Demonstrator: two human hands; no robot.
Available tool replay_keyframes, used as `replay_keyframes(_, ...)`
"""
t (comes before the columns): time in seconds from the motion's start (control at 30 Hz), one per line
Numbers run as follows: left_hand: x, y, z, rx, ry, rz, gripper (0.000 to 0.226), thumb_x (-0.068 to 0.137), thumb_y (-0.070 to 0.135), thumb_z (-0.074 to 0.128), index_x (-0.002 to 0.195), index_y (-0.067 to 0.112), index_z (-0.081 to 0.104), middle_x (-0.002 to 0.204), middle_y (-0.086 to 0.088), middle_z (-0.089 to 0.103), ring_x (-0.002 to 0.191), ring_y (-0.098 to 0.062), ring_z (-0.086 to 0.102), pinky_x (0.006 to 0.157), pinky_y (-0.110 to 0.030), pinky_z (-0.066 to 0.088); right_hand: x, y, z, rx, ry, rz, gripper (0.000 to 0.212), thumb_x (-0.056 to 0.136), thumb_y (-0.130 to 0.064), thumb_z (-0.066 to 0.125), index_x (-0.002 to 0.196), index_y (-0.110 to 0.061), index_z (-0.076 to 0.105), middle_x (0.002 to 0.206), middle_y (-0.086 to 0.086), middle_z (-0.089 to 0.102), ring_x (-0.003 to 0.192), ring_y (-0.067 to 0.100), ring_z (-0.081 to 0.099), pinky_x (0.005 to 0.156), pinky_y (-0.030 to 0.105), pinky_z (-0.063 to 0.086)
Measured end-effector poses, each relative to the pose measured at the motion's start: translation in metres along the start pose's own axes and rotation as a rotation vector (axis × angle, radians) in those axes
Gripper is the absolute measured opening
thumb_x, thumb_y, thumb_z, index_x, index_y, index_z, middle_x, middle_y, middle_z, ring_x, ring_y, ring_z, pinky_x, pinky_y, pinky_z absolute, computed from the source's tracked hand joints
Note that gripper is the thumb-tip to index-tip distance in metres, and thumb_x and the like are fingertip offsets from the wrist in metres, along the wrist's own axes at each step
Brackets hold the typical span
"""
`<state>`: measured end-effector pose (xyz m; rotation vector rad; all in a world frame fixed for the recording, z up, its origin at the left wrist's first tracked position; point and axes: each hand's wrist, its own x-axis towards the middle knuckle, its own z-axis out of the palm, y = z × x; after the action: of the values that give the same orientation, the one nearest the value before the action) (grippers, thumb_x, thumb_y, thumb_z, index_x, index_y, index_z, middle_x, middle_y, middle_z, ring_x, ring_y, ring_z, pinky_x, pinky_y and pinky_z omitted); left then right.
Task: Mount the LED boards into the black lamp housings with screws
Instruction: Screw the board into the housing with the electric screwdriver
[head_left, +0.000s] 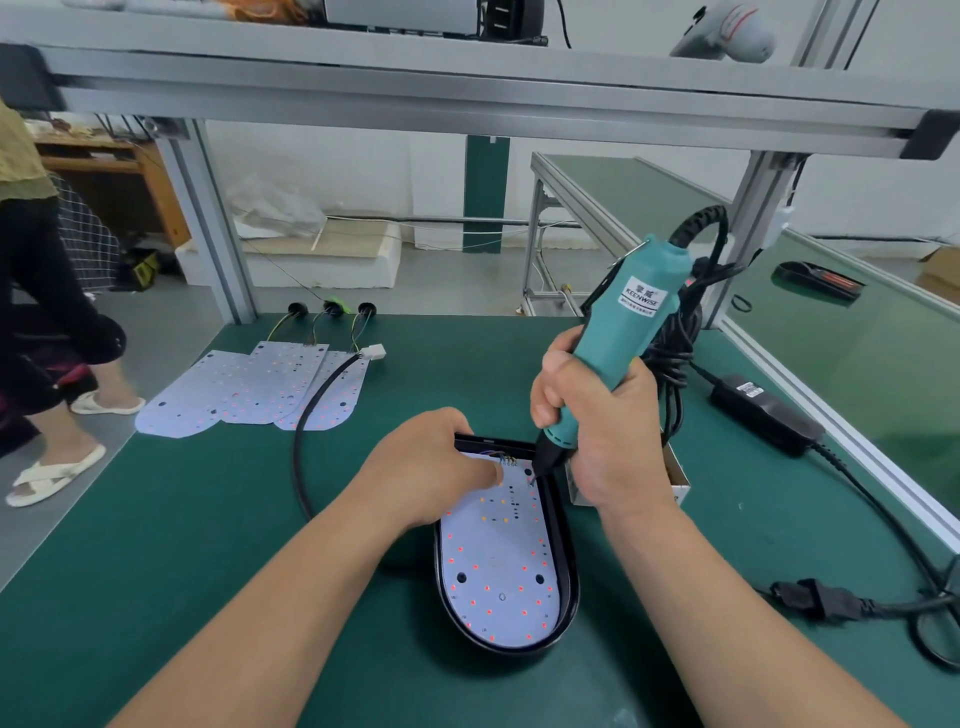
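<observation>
White LED board sits inside the black lamp housing, near the front of the green surface. The left hand presses one digit on the board's far end; its other fingers are hidden, grasp unclear. The right hand has its fingers clenched round a teal screwdriver, tip on the board's far right corner. Spare boards lie well apart.
</observation>
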<state>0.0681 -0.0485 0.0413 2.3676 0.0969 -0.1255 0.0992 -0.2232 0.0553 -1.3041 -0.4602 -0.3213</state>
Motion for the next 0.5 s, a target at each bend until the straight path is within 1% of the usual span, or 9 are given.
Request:
replay_keyframes(0.13,-0.002,0.003,-0.001,0.011,-0.004,-0.002,0.03,0.08,0.044,0.081,0.09,0.025,0.061,0.074,0.006,0.062,0.058,-0.015,0.057,0.058,-0.03,0.041,0.0,-0.001,0.001,0.036,-0.031,0.04,0.022,0.085,-0.011,0.062,0.074,-0.03,0.058,0.058,-0.002,0.046,0.052,0.026,0.041,0.058,0.033,0.04)
replay_keyframes(0.2,-0.002,0.004,-0.001,0.004,-0.006,0.0,0.029,0.08,0.043,0.081,0.091,0.024,0.062,0.076,0.004,0.063,0.059,-0.016,0.058,0.059,-0.03,0.041,0.0,-0.003,-0.002,0.053,-0.066,0.051,0.015,0.082,-0.011,0.062,0.075,-0.024,0.06,0.059,0.0,0.046,0.052,0.026,0.041,0.058,0.034,0.039)
replay_keyframes(0.23,-0.002,0.004,-0.001,0.002,-0.008,0.0,0.029,0.081,0.042,0.081,0.092,0.023,0.063,0.078,0.003,0.065,0.06,-0.016,0.058,0.06,-0.03,0.042,-0.001,-0.004,-0.003,0.074,-0.066,0.058,0.009,0.082,-0.013,0.063,0.079,-0.021,0.063,0.059,0.0,0.047,0.052,0.026,0.043,0.058,0.034,0.04)
replay_keyframes(0.27,-0.002,0.004,-0.002,-0.004,-0.009,-0.003,0.028,0.081,0.041,0.082,0.092,0.023,0.064,0.08,0.002,0.067,0.06,-0.016,0.059,0.059,-0.03,0.042,-0.002,-0.005,-0.004,0.105,-0.053,0.066,0.006,0.083,-0.015,0.065,0.084,-0.02,0.067,0.06,0.001,0.047,0.052,0.025,0.044,0.058,0.034,0.042)
replay_keyframes(0.3,-0.002,0.003,-0.002,-0.021,-0.013,-0.007,0.028,0.08,0.041,0.081,0.092,0.023,0.064,0.081,0.001,0.069,0.059,-0.015,0.059,0.059,-0.029,0.043,-0.002,-0.007,-0.006,0.145,-0.032,0.075,0.007,0.084,-0.016,0.067,0.09,-0.018,0.07,0.061,0.002,0.047,0.053,0.025,0.046,0.059,0.034,0.043)
replay_keyframes(0.4,-0.005,0.002,-0.003,-0.078,-0.024,-0.015,0.031,0.074,0.045,0.079,0.09,0.022,0.065,0.084,-0.002,0.072,0.058,-0.013,0.058,0.059,-0.029,0.044,0.006,-0.017,-0.017,0.336,0.024,0.042,0.01,0.091,-0.016,0.066,0.101,-0.013,0.07,0.064,0.004,0.047,0.056,0.022,0.048,0.06,0.032,0.044)
replay_keyframes(0.5,-0.009,0.0,-0.002,-0.155,-0.041,-0.02,0.033,0.073,0.048,0.078,0.091,0.023,0.066,0.079,0.006,0.068,0.058,-0.007,0.059,0.061,-0.029,0.047,0.016,-0.029,-0.041,0.471,0.122,-0.007,0.008,0.099,-0.019,0.064,0.104,-0.014,0.067,0.068,0.0,0.05,0.06,0.015,0.049,0.061,0.029,0.047)
